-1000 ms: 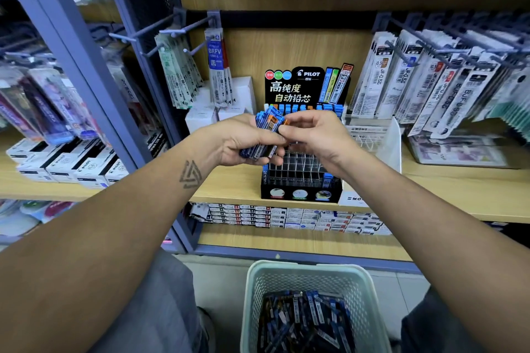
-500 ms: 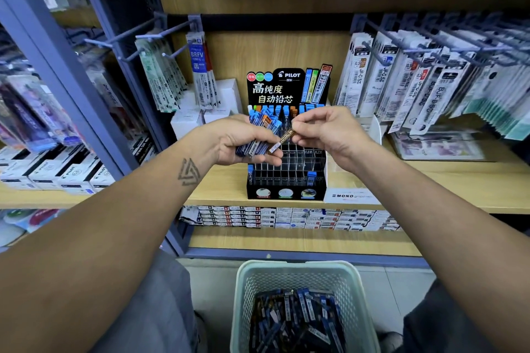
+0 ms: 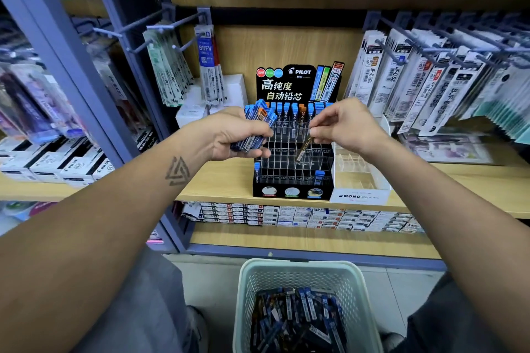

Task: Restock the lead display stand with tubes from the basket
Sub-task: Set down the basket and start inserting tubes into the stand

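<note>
Since half a second ago our right hand [image 3: 345, 126] has drawn apart from the left, carrying a single tube clear of the bundle, where before the two hands nearly met.

We face a wooden shelf [image 3: 223, 180] in a blue metal rack, with hanging refill packs [image 3: 424, 86] on hooks to the right and more packs [image 3: 169, 71] hung at upper left. On the floor below us stands a pale green basket [image 3: 301, 275] with a perforated wall, holding a loose heap of lead tubes [image 3: 298, 321], mostly blue-capped.

On the shelf sits the black lead display stand [image 3: 292, 172], its header printed PILOT. The back row holds upright tubes with blue and orange caps; most of the clear compartments in front show no tubes, save a blue-capped one at each end of the front row. Just beside the stand on the right is a clear MONO display box [image 3: 361, 180].

Our left hand [image 3: 229, 135] grips a bundle of tubes [image 3: 255, 126], fingers curled round them, held just left of the stand's back row. Our right hand pinches the top of a single tube [image 3: 304, 147] between thumb and fingertips; the tube hangs tilted over the stand's middle compartments. We cannot tell whether its lower end touches the stand.
</note>
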Action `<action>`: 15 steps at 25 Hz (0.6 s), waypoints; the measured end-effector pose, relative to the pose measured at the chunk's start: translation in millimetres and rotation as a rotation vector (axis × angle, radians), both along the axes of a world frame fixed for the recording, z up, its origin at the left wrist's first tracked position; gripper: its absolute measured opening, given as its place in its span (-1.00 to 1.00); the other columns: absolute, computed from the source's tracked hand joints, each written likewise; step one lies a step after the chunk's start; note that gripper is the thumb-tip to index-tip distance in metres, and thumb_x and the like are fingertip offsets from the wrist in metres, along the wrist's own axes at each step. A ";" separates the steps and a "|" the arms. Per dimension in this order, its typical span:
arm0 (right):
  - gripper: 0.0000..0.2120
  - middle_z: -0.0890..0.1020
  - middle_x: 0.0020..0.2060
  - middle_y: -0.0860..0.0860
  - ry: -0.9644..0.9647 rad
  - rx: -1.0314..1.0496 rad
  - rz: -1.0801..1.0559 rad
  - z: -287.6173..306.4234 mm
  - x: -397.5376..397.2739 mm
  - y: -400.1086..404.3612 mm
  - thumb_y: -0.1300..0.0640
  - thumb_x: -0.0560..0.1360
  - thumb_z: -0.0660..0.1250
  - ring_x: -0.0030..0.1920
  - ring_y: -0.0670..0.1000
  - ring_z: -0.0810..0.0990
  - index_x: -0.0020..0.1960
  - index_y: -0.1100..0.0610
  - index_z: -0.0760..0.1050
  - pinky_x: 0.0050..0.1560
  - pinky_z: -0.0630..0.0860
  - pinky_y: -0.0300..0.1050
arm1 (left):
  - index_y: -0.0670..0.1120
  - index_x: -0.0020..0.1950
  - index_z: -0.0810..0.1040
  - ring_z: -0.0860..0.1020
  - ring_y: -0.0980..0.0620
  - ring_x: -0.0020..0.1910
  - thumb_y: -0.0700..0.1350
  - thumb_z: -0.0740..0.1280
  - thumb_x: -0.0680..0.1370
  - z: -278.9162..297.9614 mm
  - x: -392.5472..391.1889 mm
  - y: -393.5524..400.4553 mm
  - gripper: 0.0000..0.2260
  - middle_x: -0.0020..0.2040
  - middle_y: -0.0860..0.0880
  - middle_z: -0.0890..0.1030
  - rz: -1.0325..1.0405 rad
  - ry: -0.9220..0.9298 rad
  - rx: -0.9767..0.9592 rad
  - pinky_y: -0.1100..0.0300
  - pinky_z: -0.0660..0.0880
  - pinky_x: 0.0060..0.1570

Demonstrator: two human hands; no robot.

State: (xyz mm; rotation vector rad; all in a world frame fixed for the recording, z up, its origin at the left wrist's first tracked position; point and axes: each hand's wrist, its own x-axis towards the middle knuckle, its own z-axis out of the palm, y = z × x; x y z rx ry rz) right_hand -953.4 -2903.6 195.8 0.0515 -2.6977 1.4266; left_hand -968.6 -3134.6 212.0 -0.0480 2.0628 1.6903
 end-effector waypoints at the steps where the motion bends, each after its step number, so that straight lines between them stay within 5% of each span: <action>1: -0.93 0.71 -0.24 0.18 0.007 0.024 -0.004 0.1 1.0 6.0 0.35 0.43 0.51 -0.18 0.14 0.73 -0.10 0.24 0.68 -0.04 0.67 -0.03 | -0.26 0.15 0.49 0.70 -0.11 -0.30 -0.28 0.45 0.52 -0.3 1.1 4.9 -0.74 -0.20 -0.22 0.64 -0.027 -0.001 0.010 0.27 0.52 -0.55; 10: -0.89 0.67 -0.32 -0.06 0.129 0.207 -0.035 -6.3 8.9 25.8 0.26 0.44 0.53 -0.31 -0.14 0.66 -0.13 0.08 0.68 -0.16 0.61 -0.28 | -0.34 -0.02 0.57 0.71 -0.16 -0.25 -0.28 0.47 0.51 -3.0 -4.8 47.7 -0.85 -0.21 -0.25 0.67 -0.104 -0.017 0.088 0.24 0.58 -0.52; 15: -0.93 0.63 -0.29 -0.11 0.109 0.414 0.069 -18.1 5.5 15.0 0.20 0.45 0.53 -0.21 -0.09 0.63 -0.08 0.09 0.70 -0.02 0.61 -0.12 | -0.32 0.03 0.62 0.72 -0.14 -0.23 -0.27 0.49 0.49 -4.5 -8.0 47.3 -0.83 -0.15 -0.27 0.68 -0.045 0.009 0.121 0.27 0.58 -0.49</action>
